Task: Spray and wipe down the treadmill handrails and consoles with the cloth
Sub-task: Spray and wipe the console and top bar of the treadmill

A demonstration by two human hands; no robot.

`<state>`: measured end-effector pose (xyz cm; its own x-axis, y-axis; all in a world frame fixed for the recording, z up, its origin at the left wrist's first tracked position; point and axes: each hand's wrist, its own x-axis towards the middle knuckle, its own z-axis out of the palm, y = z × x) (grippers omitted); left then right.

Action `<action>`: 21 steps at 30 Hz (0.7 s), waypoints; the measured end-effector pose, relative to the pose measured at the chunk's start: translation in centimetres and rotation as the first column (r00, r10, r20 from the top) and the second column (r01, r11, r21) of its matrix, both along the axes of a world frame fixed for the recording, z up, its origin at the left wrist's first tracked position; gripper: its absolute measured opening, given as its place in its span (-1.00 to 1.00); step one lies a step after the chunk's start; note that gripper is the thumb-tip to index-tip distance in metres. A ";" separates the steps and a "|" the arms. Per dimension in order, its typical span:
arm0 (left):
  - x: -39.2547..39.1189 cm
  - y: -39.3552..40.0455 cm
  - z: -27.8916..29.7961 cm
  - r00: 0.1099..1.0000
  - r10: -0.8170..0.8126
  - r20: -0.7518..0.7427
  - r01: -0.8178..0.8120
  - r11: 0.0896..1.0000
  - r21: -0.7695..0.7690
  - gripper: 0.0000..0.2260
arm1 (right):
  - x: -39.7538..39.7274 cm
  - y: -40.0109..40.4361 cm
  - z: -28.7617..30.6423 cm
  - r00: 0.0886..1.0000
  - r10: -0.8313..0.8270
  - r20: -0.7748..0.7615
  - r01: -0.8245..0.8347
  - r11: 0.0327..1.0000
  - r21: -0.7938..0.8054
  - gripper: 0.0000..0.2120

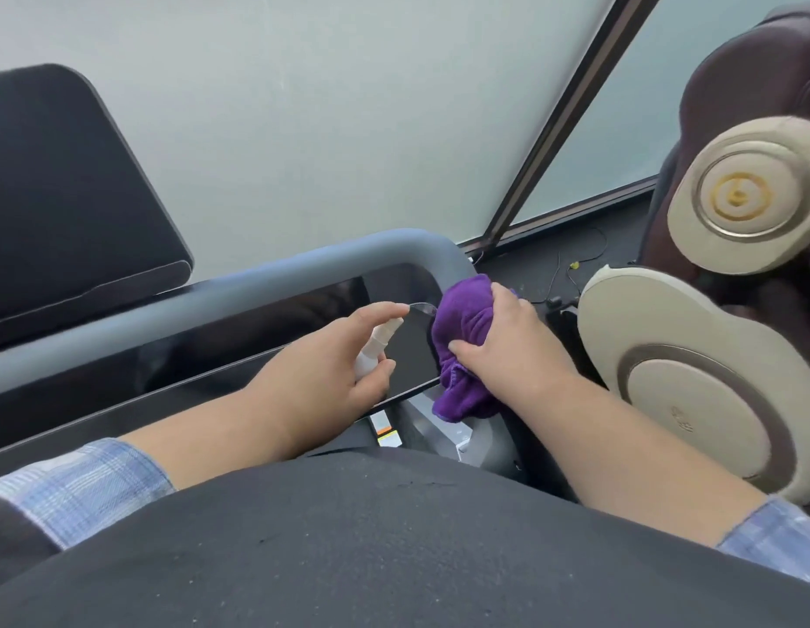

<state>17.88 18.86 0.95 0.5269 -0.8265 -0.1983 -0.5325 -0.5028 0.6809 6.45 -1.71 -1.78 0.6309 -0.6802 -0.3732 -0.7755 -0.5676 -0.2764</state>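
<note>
Right hand (512, 346) bunches the soft, floppy purple cloth (462, 355) against the glossy console's (407, 351) right end, left hand (330, 369) grips a light little spray bottle (373, 346) by its body, forefinger on top.

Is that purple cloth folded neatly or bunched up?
Bunched up: the purple cloth is crumpled in the right hand, a loose corner hanging below.

Looking like a gym or fitness room: treadmill console (240, 351) with grey handrail (258, 290) lying across the middle of the frame, massage chair (729, 274) in brown and beige sitting at the right edge, frosted glass wall (326, 120) filling the top, dark floor (589, 256) showing at centre right.
</note>
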 end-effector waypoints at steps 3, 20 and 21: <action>0.1 0.3 0.0 1.000 -0.005 -0.008 0.005 1.000 0.010 -0.53 | -0.1 0.6 -0.2 1.000 -0.004 -0.018 0.003 0.998 -0.062 -0.10; -1.9 1.7 0.0 1.000 -0.007 0.002 0.007 0.999 0.050 -0.52 | 4.7 -0.8 0.5 0.998 0.066 0.022 -0.066 0.997 -0.028 -0.10; -2.0 1.4 0.0 1.000 -0.018 0.005 0.017 0.999 0.051 -0.53 | 3.4 -0.3 0.4 0.999 0.048 0.010 -0.048 0.998 -0.027 -0.08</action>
